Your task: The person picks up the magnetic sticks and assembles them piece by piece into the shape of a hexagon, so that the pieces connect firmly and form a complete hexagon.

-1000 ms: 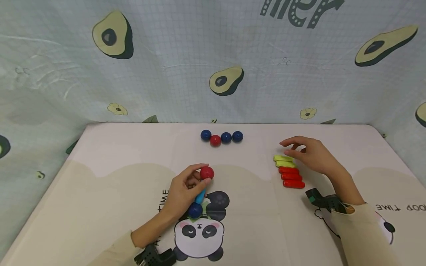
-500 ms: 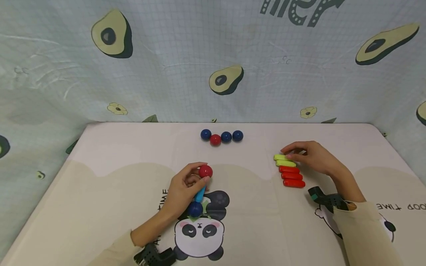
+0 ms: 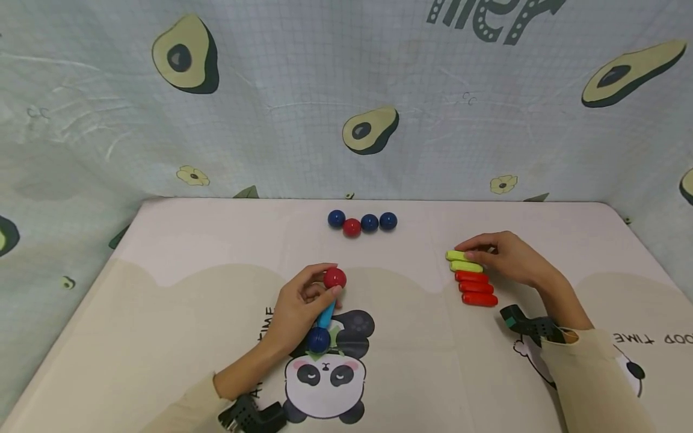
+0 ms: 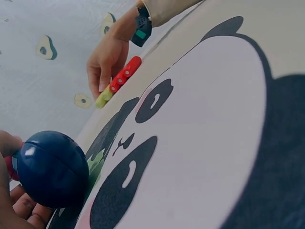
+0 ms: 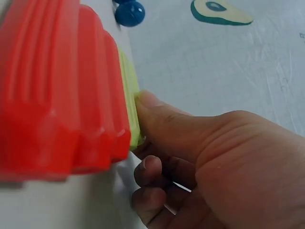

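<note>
My left hand [image 3: 298,310] pinches a red ball [image 3: 335,278] joined to a light blue stick [image 3: 326,316], whose lower end carries a dark blue ball [image 3: 318,340]. In the left wrist view that blue ball [image 4: 52,169] hides part of the fingers. On the right, my right hand [image 3: 511,258] has thumb and fingers on the farthest yellow-green stick [image 3: 456,255]. A second yellow-green stick [image 3: 465,266] and three red sticks [image 3: 477,299] lie beside it in a row. The right wrist view shows the thumb against a yellow-green stick [image 5: 130,98], with the other fingers curled below.
Toward the table's far edge, a red ball [image 3: 352,227] and three dark blue balls [image 3: 370,223] sit in a row. A hanging cloth with avocado prints [image 3: 370,130] rises behind the table. A panda print [image 3: 325,388] is on the tabletop near the left forearm.
My right hand has come down onto the farthest yellow-green stick, its fingers closing around the end. The left hand has barely moved and still holds the joined piece.
</note>
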A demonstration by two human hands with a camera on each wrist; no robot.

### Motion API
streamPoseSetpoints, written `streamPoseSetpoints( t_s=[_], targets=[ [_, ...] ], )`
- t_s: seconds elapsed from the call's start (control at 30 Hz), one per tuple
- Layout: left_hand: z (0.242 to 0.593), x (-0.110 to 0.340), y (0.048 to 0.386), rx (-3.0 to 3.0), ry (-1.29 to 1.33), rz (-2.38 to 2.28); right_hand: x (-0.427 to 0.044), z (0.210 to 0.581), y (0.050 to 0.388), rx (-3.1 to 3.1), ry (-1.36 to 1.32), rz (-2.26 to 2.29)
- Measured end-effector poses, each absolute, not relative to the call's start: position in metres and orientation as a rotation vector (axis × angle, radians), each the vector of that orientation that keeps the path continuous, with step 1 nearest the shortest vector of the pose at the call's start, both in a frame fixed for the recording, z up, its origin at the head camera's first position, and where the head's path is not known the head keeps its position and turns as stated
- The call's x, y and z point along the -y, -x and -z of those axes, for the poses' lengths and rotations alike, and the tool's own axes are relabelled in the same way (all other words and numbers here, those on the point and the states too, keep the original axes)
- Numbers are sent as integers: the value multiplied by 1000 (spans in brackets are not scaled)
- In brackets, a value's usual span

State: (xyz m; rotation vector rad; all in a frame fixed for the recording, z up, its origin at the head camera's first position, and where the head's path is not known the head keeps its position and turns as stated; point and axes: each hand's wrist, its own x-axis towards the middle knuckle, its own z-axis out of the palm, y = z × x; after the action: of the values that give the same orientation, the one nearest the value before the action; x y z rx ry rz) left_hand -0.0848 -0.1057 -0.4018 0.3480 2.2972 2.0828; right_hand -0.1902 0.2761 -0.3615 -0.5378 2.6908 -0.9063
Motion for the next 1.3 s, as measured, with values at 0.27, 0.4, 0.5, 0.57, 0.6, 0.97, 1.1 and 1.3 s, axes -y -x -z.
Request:
streamPoseSetpoints(
  t_s=[0.27,0.4,0.5,0.57,0.6,0.97,1.1,1.3],
  targets=[
    [402,106,85,-2299,-352,-2094,-265,355,189,-2736,595,943],
    [403,105,85,-2297,-359,-2099,-253,347,186,-2731,639,954],
    [404,104,85,-2296,-363,-2099,-242,345,182,-2732,694,970],
    [405,104,85,-2298,-364,-2096,-232,344,180,-2725,741,983],
    [405,104,85,-2296,-363,-2097,-227,344,178,-2714,760,996],
    [404,106,85,-2293,-327,-2092,-170,341,165,-2622,902,1052],
    [403,106,86,-2294,-323,-2086,-157,342,160,-2588,941,1090],
    [403,105,86,-2308,-310,-2076,-145,347,158,-2541,977,1112]
  ],
)
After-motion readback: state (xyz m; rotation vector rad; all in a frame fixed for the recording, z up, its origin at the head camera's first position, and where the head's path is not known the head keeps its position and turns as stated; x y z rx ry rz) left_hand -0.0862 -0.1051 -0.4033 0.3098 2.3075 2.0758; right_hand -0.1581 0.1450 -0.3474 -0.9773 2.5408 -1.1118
